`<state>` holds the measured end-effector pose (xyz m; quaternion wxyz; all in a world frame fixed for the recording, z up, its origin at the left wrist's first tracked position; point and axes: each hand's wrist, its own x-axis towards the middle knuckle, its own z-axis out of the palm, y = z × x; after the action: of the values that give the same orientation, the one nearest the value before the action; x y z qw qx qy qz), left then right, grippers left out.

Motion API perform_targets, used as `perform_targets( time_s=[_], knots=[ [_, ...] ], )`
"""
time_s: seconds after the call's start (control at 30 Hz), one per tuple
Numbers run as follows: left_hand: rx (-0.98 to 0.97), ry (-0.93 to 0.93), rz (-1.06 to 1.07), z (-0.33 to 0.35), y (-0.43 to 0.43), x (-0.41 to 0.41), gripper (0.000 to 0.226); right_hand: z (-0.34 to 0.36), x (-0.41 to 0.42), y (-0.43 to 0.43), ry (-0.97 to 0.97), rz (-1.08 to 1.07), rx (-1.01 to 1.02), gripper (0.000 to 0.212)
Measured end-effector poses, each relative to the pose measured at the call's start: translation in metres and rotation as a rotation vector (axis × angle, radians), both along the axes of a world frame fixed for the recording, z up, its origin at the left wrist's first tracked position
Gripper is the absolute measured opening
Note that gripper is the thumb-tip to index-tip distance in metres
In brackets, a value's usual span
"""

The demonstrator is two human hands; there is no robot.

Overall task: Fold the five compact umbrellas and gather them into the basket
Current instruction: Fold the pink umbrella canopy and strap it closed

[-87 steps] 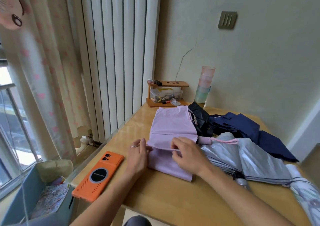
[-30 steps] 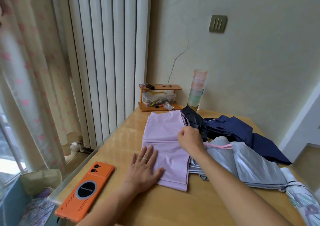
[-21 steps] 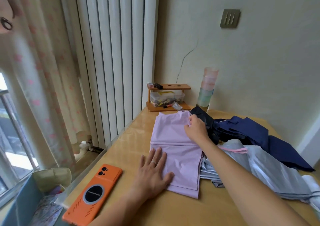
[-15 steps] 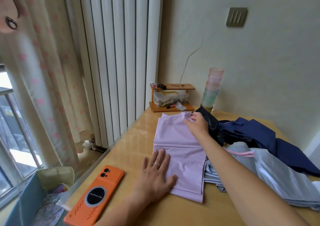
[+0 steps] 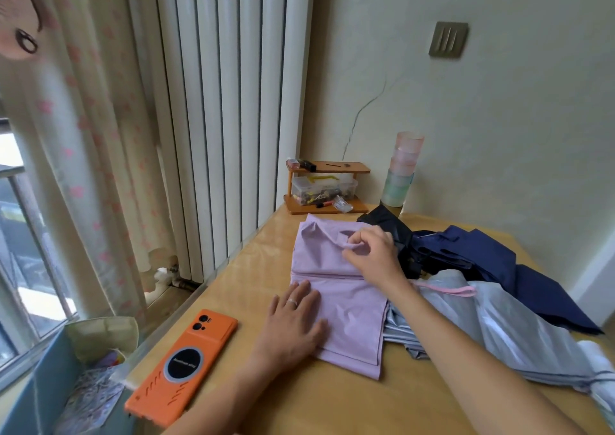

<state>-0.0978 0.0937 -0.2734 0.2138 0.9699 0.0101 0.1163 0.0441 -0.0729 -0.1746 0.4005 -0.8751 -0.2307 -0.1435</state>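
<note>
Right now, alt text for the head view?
A person's left hand presses flat on a lilac umbrella laid on a wooden table while the right hand pinches a fold of its fabric at the far end. A grey umbrella and a navy umbrella lie loose to its right; an orange phone lies to its left.

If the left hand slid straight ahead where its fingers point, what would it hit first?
Probably the raised fold across the lilac umbrella under it; beyond that, the small wooden shelf.

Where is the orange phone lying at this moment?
In the head view, the phone lies on the table's near left edge, left of the left hand, which rests on the lilac umbrella.
</note>
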Motion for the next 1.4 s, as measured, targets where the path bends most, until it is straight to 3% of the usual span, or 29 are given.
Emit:
perform_targets(
  time_s=[0.1, 0.2, 0.3, 0.47, 0.63, 0.83, 0.93, 1.0, 1.03, 1.1, 1.27, 1.33, 1.4],
  knots=[
    [-0.338, -0.123, 0.010, 0.004, 0.008, 0.000, 0.070, -0.018, -0.033, -0.015, -0.095, 0.082, -0.098, 0.023],
    [-0.587, -0.237, 0.038, 0.007, 0.015, -0.002, 0.042, -0.038, -0.060, -0.029, -0.147, 0.136, -0.186, 0.025],
    [-0.706, -0.253, 0.072, 0.013, 0.017, -0.008, 0.049, -0.051, -0.083, -0.045, -0.203, 0.187, -0.310, 0.015],
    [-0.953, -0.123, 0.127, 0.020, 0.019, -0.004, 0.059, -0.063, -0.101, -0.065, -0.164, 0.293, -0.435, 0.012],
    [-0.650, -0.152, 0.211, 0.020, 0.018, -0.004, 0.032, -0.065, -0.112, -0.064, 0.015, 0.284, -0.381, 0.014],
    [-0.392, -0.228, 0.358, 0.005, 0.012, 0.002, 0.040, -0.071, -0.121, -0.047, 0.283, 0.188, -0.083, 0.035],
    [-0.318, -0.209, 0.360, 0.007, 0.006, -0.001, 0.022, -0.075, -0.122, -0.032, 0.231, 0.190, -0.014, 0.049],
    [-0.212, -0.210, 0.316, 0.001, 0.003, 0.001, 0.013, -0.079, -0.125, -0.028, 0.170, 0.217, 0.024, 0.038],
    [-0.159, -0.223, 0.261, -0.001, 0.004, 0.002, 0.020, -0.077, -0.129, -0.029, 0.163, 0.240, 0.032, 0.030],
    [-0.103, -0.220, 0.207, 0.001, 0.002, 0.001, 0.034, -0.073, -0.136, -0.034, 0.161, 0.349, 0.005, 0.020],
    [-0.047, -0.168, 0.209, 0.007, -0.003, -0.003, 0.039, -0.058, -0.161, -0.058, 0.142, 0.572, -0.259, 0.018],
    [-0.047, -0.133, 0.222, 0.005, -0.003, -0.001, 0.041, -0.053, -0.169, -0.066, 0.208, 0.677, -0.326, 0.038],
    [-0.040, -0.122, 0.236, 0.005, -0.003, 0.000, 0.042, -0.041, -0.173, -0.067, 0.421, 0.763, -0.290, 0.052]
  ],
)
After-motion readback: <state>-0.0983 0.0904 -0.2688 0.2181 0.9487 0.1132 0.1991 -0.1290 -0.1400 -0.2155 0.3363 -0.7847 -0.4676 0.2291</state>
